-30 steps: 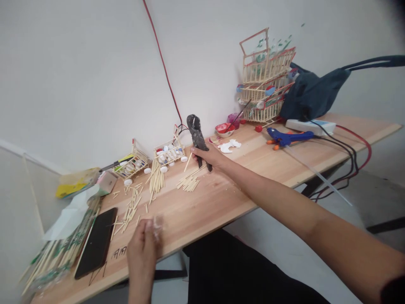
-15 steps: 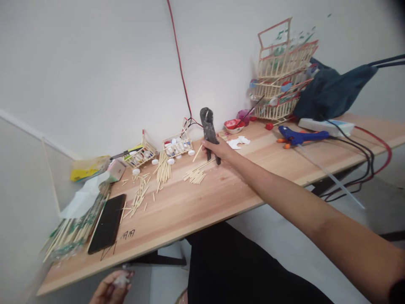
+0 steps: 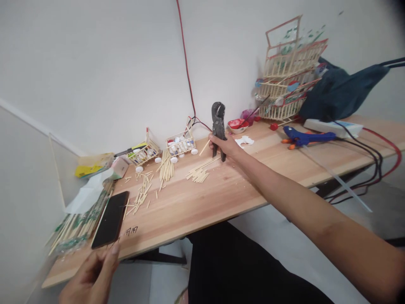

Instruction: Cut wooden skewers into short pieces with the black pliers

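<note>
My right hand (image 3: 225, 145) is wrapped around a pair of black pliers (image 3: 218, 120), their worn jaws pointing up and the handle ends down, above the middle of the tabletop. Just below them lies a small pile of cut wooden sticks (image 3: 198, 174), and one stick (image 3: 204, 147) slants close to the fingers. At the lower left, my left hand (image 3: 91, 272) is over the table's front edge, near a black phone (image 3: 110, 219). Its thumb and forefinger extend with a slight gap, and nothing shows between them.
Small stick carts (image 3: 144, 154) with white wheels stand by the wall. Long packaged sticks (image 3: 80, 228) lie left. Red paint in a bowl (image 3: 238, 125), a blue glue gun (image 3: 308, 136), a power strip (image 3: 332, 126) and stacked stick baskets (image 3: 278, 112) occupy the right.
My left hand has risen toward the phone and table edge; the whitish scrap in its fingers is no longer visible. The right hand keeps the pliers. The view has shifted slightly.
</note>
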A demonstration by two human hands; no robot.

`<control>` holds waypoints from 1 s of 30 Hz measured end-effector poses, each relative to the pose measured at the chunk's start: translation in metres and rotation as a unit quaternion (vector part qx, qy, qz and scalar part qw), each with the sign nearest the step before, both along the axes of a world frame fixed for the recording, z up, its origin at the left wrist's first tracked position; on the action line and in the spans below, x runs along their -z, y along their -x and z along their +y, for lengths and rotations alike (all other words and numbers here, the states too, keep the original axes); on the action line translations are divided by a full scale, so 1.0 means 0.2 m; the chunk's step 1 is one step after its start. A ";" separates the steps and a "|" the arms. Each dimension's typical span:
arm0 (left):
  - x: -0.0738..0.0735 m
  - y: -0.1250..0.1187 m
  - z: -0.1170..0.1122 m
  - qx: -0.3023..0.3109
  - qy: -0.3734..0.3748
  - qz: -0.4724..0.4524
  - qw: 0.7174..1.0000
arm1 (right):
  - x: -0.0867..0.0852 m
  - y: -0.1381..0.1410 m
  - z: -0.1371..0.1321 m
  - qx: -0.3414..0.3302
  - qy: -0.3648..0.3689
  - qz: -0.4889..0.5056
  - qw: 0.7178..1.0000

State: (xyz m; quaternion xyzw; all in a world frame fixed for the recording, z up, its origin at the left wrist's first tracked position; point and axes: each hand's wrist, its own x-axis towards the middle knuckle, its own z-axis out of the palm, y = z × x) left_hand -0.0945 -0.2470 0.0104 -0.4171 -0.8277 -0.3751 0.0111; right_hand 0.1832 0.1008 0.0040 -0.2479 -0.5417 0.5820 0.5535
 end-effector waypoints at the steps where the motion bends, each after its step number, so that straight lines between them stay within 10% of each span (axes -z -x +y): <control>1: -0.03 -0.04 0.08 0.029 -0.005 -0.013 0.999 | 0.00 0.00 0.00 0.007 -0.004 0.001 1.000; 6: -0.06 -0.30 0.51 0.217 -0.051 -0.017 0.975 | 0.00 -0.01 0.03 0.020 0.001 0.025 0.999; 13: 0.03 -0.58 0.89 0.310 -0.012 0.046 0.950 | -0.03 -0.02 0.04 0.031 0.034 0.052 0.998; 30: 0.04 -0.80 1.00 0.265 0.198 0.283 0.900 | 0.00 -0.01 0.05 0.020 0.010 0.003 1.000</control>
